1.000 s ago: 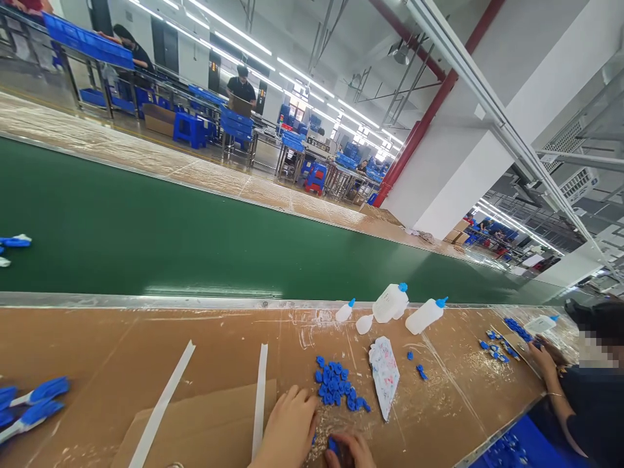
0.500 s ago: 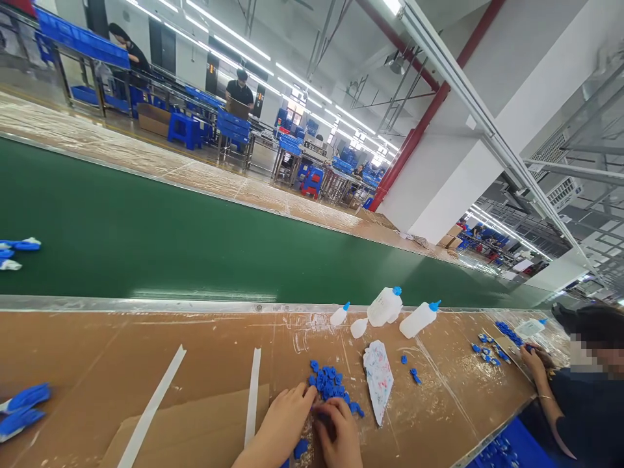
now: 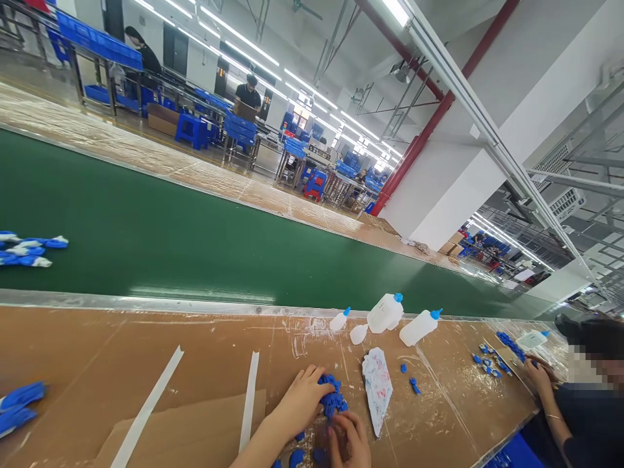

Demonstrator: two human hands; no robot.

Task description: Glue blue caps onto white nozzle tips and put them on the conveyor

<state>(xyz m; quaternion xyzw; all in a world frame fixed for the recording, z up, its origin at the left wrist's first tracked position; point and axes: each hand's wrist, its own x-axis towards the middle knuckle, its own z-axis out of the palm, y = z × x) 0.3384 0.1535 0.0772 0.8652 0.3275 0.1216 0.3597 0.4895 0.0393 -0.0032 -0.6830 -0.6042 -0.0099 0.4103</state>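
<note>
My left hand (image 3: 303, 398) rests on the brown worktop with its fingers curled onto a pile of small blue plastic caps (image 3: 332, 398). My right hand (image 3: 350, 441) lies just below and to the right of the pile, fingers bent and closed over something small I cannot make out. More blue caps (image 3: 296, 456) lie at the bottom edge near my wrists. A stained white rag (image 3: 377, 385) lies right of the pile.
Three white squeeze bottles with blue tips (image 3: 385, 312) stand behind the rag beside the green conveyor belt (image 3: 195, 247). Blue-and-white parts (image 3: 29, 251) ride the belt at left. A co-worker (image 3: 580, 403) sits at right handling blue caps (image 3: 487, 365). White strips (image 3: 248, 400) lie on cardboard.
My left hand has slid forward onto the blue cap pile, and my right hand has come up beside it. The parts on the belt have drifted right.
</note>
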